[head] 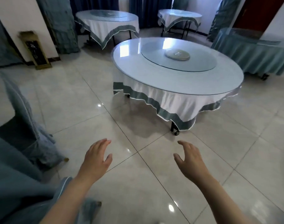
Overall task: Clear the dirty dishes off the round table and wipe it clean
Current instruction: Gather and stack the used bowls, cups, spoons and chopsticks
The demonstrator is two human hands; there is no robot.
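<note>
**Head view: bare hands, table ahead**

Head view: the round table (pixel 154 75) stands ahead on glossy floor tiles (pixel 138 167), well apart from both hands. Its glassy top carries a round glass turntable (pixel 202 62) with a flat pale disc (pixel 177 55) at its centre; a white cloth (pixel 175 101) with grey-green border hangs below. Left hand (pixel 96 156) and right hand (pixel 190 159) hover with fingers spread, holding nothing.

Glass-topped round table (pixel 154 75), white-draped
</note>
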